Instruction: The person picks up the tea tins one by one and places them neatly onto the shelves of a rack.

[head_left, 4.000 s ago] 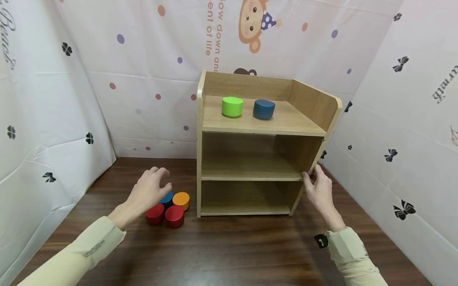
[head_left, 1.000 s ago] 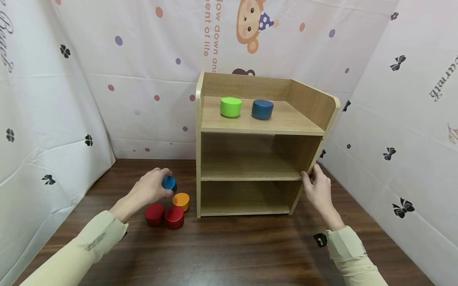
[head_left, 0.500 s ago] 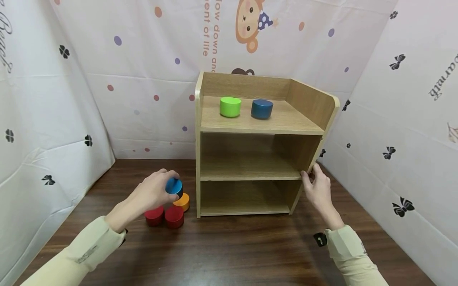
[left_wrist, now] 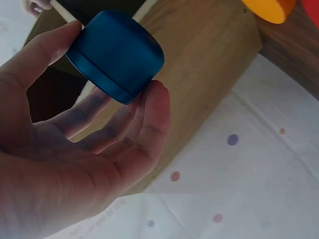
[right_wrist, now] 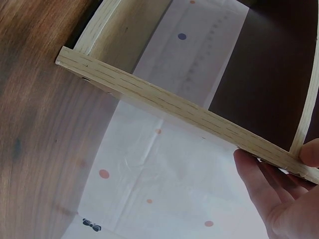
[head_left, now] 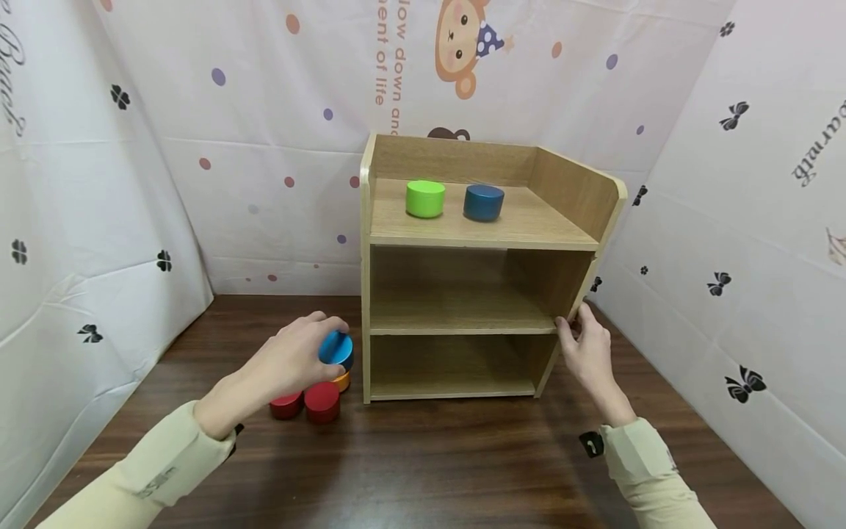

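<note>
My left hand (head_left: 291, 358) holds a round blue tin (head_left: 340, 351) by its sides, thumb against one side and fingertips against the other. In the left wrist view the same blue tin (left_wrist: 117, 55) shows a lid seam, and the palm stays off it. An orange tin (head_left: 343, 381) is partly hidden below it in the head view. My right hand (head_left: 588, 349) grips the right side panel of the small wooden shelf (head_left: 463, 330). The right wrist view shows its thumb inside and fingers outside that panel (right_wrist: 149, 97).
On the top board stand a green tin (head_left: 425, 199) and a dark blue tin (head_left: 484, 203). Two red tins (head_left: 322, 402) sit on the dark wooden table (head_left: 423, 463) near my left hand. Printed cloth (head_left: 277, 147) hangs behind and at both sides.
Four seconds ago my left hand hovered over the tins with spread fingers. It has since picked up the blue tin and carried it right, toward the shelf. My right hand has kept its place.
</note>
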A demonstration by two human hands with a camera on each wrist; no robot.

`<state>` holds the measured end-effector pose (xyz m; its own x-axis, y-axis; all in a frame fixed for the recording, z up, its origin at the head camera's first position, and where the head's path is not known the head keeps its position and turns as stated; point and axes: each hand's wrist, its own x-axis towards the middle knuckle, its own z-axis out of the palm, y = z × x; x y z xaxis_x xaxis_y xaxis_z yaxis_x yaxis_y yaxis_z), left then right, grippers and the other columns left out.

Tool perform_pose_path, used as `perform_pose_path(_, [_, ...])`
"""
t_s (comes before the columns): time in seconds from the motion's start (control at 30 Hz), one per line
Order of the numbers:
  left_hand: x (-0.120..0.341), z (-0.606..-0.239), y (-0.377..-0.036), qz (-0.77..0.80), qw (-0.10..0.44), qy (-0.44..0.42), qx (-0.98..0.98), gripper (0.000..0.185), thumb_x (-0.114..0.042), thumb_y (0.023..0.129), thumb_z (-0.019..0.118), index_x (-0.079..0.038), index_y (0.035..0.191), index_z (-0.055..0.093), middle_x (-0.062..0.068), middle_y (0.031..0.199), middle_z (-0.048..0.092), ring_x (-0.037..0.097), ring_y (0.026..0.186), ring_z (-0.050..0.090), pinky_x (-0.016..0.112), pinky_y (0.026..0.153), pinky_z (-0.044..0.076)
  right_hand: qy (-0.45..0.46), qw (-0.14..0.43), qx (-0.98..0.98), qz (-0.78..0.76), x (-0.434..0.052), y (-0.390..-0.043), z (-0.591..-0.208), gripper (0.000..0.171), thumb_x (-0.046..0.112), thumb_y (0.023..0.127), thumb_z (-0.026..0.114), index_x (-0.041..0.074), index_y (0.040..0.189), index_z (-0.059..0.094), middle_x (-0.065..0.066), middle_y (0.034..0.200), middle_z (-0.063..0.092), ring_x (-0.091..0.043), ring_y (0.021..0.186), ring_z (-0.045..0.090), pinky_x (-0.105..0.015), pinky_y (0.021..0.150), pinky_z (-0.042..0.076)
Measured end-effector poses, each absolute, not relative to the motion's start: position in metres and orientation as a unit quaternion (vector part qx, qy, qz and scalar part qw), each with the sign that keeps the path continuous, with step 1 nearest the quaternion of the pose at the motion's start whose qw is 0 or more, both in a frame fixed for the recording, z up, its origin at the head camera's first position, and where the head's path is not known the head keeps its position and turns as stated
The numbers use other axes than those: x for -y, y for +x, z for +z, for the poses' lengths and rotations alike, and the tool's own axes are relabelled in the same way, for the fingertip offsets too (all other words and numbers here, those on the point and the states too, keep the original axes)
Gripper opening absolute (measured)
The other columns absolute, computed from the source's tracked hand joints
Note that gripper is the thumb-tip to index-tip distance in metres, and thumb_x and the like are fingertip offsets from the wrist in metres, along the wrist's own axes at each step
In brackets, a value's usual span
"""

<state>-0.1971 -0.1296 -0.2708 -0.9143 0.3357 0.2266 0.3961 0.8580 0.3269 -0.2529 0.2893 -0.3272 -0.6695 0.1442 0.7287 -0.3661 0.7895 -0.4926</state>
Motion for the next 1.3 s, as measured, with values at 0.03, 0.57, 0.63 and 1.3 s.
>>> perform_pose_path(0.03, [0.128,-0.269,-0.196,-0.186,0.082,-0.193,0.96,0.047,-0.022,0.074,0.079,-0.012,0.117,0.063,0.011,0.112,0.061,0.027,0.096,0.057,0.045,0.069,0.055,0.066,0.401,0.857,0.318,-0.289,-0.253,-0.327,0.017,0.0,0.09,0.058,-0.007,0.106,0.059,-0.025,0.096,0.071,-0.038,0.087,0.069,0.003,0.064,0.031])
perform_pose_path(0.57, [0.091,-0.243,-0.187,-0.199,0.094,-0.261,0.94,0.049,-0.025,0.077,0.078,-0.01,0.121,0.062,0.006,0.11,0.061,0.022,0.093,0.057,0.036,0.075,0.055,0.07,0.401,0.853,0.326,-0.288,-0.25,-0.324,0.021,0.0,0.09,0.059,-0.008,0.11,0.059,-0.029,0.096,0.069,-0.043,0.084,0.069,0.002,0.063,0.032])
perform_pose_path(0.63, [0.085,-0.24,-0.187,-0.197,0.1,-0.269,0.937,0.049,-0.025,0.077,0.077,-0.01,0.121,0.062,0.006,0.111,0.061,0.022,0.094,0.057,0.036,0.076,0.054,0.071,0.4,0.853,0.327,-0.287,-0.249,-0.324,0.021,0.0,0.09,0.059,-0.008,0.11,0.059,-0.029,0.096,0.069,-0.043,0.084,0.069,0.002,0.062,0.032])
perform_pose_path(1.3, [0.033,-0.231,-0.209,-0.19,0.116,-0.246,0.943,0.051,-0.03,0.085,0.068,-0.012,0.132,0.056,0.007,0.121,0.058,0.027,0.107,0.052,0.04,0.084,0.052,0.074,0.396,0.853,0.333,-0.289,-0.253,-0.328,0.022,-0.001,0.091,0.058,-0.009,0.111,0.058,-0.03,0.097,0.069,-0.043,0.085,0.069,0.005,0.063,0.031])
